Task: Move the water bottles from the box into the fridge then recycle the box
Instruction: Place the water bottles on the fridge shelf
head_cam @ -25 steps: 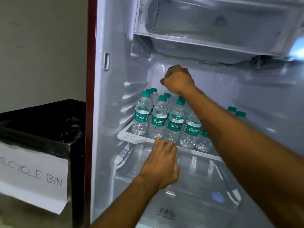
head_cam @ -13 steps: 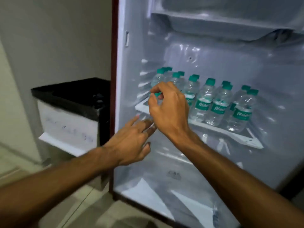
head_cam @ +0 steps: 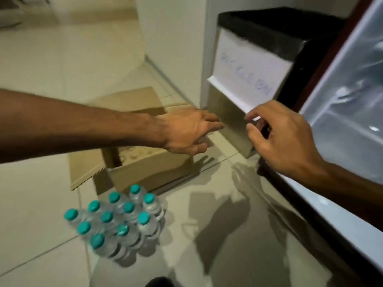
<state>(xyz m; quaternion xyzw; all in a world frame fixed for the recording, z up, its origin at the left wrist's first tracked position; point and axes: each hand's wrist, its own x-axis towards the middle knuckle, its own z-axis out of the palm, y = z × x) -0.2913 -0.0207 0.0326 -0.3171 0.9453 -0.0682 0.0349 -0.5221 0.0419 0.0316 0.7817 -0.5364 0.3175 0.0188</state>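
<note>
Fridge (head_cam: 342,96) space takes up the right edge of the frame, its pale inside showing past a dark red rim. Just left of it, at upper right, stands the recycle bin (head_cam: 226,114), black-lined at the top, with a paper label (head_cam: 248,73) taped to its front.

At the centre, on the floor tiles (head_cam: 51,59), lies the cardboard box (head_cam: 149,172) with its flaps thrown open. It looks empty inside, though blur keeps us from being sure.

The water bottles (head_cam: 116,220), a tight group with teal caps, stand on the floor at lower left, just in front of the box and outside it.

Our left hand (head_cam: 190,131) hovers palm down over the far right corner of the box, fingers straight and spread, holding nothing. Our right hand (head_cam: 284,139) hangs in front of the bin's lower wall, fingers loosely curled and thumb apart, also empty.

We judge the step to be fetching the next load, and the box should wait, because bottles are left to move. To do it well:

- We drop both hands to the lower-left group rather than the cardboard.
- We grip each bottle round the body just under the cap.
- We take only as many as each hand closes on firmly.
- We lift straight up so the neighbours do not topple.
</note>
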